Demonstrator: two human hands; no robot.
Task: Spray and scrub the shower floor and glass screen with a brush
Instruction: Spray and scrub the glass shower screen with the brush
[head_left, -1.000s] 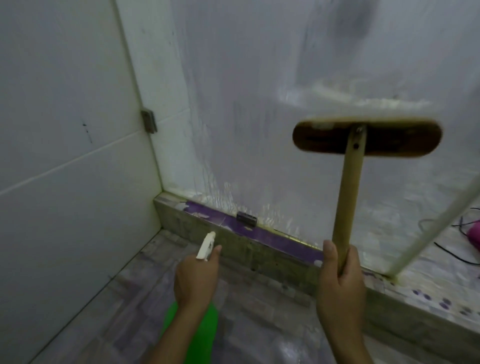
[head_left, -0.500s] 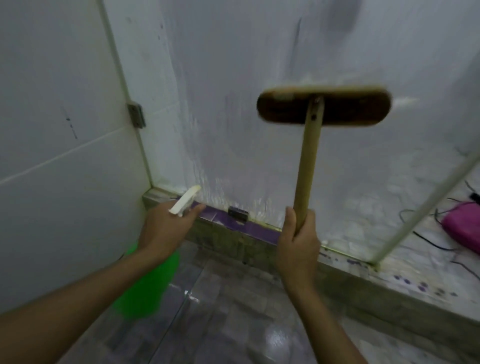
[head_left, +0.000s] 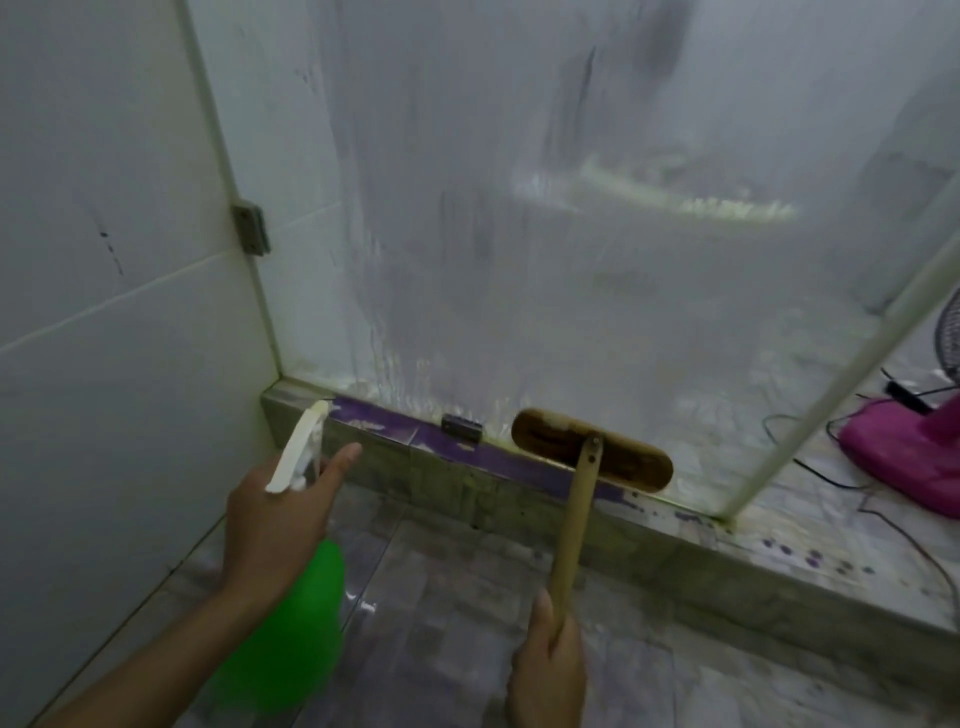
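A soapy, streaked glass screen (head_left: 597, 260) stands on a grey stone kerb (head_left: 519, 499) above the wet tiled shower floor (head_left: 441, 597). The right hand (head_left: 548, 670) grips the wooden long-handled brush (head_left: 592, 457), whose head is at the glass's bottom edge. The left hand (head_left: 280, 525) holds a green spray bottle (head_left: 296, 639), forefinger extended.

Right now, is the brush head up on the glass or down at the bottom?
Down at the bottom. The brush head lies against the foot of the glass screen, just above the purple sill.

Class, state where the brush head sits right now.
In the head view, the brush head lies low and right of centre, against the glass screen base, just right of the metal clip.
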